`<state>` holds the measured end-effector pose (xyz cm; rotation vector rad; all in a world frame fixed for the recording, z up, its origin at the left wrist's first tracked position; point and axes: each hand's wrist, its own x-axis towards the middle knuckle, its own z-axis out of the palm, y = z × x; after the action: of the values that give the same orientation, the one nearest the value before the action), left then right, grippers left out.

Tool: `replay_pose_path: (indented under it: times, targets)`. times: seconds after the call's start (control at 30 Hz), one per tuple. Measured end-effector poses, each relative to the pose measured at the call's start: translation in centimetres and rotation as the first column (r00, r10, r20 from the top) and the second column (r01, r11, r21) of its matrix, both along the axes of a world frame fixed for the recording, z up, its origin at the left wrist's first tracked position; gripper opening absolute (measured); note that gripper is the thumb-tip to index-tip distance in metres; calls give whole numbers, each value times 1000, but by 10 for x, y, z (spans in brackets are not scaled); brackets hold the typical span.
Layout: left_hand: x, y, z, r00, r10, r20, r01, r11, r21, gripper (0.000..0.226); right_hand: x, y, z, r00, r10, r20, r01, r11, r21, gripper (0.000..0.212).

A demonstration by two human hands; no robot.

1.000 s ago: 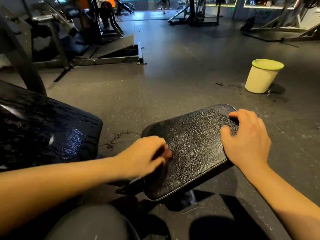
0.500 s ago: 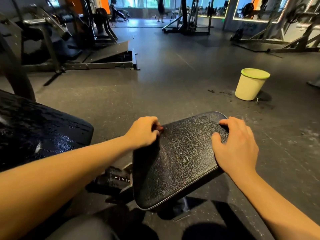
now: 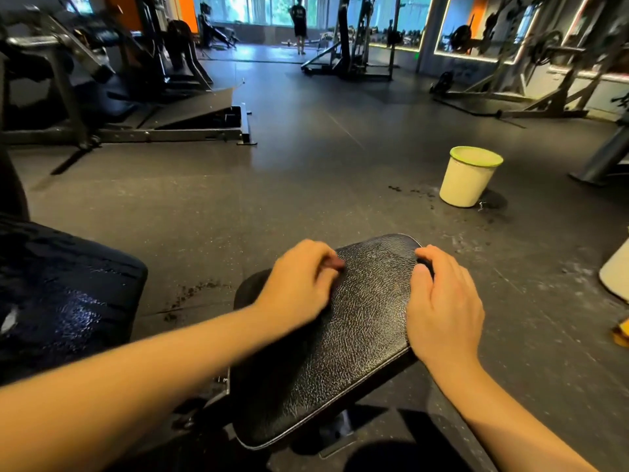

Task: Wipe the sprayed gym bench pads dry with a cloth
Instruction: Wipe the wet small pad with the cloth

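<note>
A black textured bench pad point(image 3: 357, 335) lies tilted in front of me, its narrow end pointing away. My left hand point(image 3: 299, 284) rests on the pad's far left part with curled fingers. A small reddish-brown bit point(image 3: 336, 264) shows at the fingertips, seemingly the cloth, with the rest hidden under the hand. My right hand point(image 3: 442, 308) grips the pad's right edge, fingers curled over the rim. A second, larger black pad point(image 3: 68, 294) at the left glistens with wet droplets.
A cream bucket with a green rim point(image 3: 468, 178) stands on the dark rubber floor to the far right. A white object point(image 3: 616, 274) and something yellow point(image 3: 621, 335) sit at the right edge. Gym machines point(image 3: 136, 107) line the back left. A person point(image 3: 299, 22) stands far off.
My left hand has slid along the pad from its near left side up toward the far end. My right hand has kept its grip on the pad's right edge. The view has tilted up.
</note>
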<state>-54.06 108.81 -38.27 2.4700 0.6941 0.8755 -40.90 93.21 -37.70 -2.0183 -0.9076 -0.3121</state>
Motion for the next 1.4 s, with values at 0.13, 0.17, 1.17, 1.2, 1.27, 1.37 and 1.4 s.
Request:
replay_pose_path:
  times: [0.13, 0.17, 1.17, 1.2, 1.27, 1.37, 1.4]
  targets:
    - [-16, -52, 9, 903, -428, -31, 428, 891, 151, 16, 5, 1, 3, 976, 19, -215, 27, 978, 209, 43]
    - [-13, -39, 9, 911, -410, -49, 412, 892, 187, 16, 9, 1, 6, 953, 52, -299, 40, 955, 294, 43]
    - [110, -10, 43, 958, -285, 22, 275, 941, 197, 16, 30, -19, 28, 333, 567, -753, 285, 701, 654, 45]
    - [123, -2, 47, 973, -229, -9, 228, 961, 156, 16, 29, -21, 30, 327, 575, -750, 276, 701, 658, 45]
    - [129, -2, 47, 980, -196, -35, 199, 969, 144, 17, 30, -24, 32, 307, 587, -749, 266, 702, 660, 46]
    - [91, -38, 39, 951, -304, 58, 290, 940, 178, 14, 33, -27, 34, 268, 606, -749, 273, 698, 662, 48]
    - [72, -55, 35, 926, -374, 62, 355, 913, 200, 14, 34, -27, 33, 261, 614, -745, 272, 694, 667, 48]
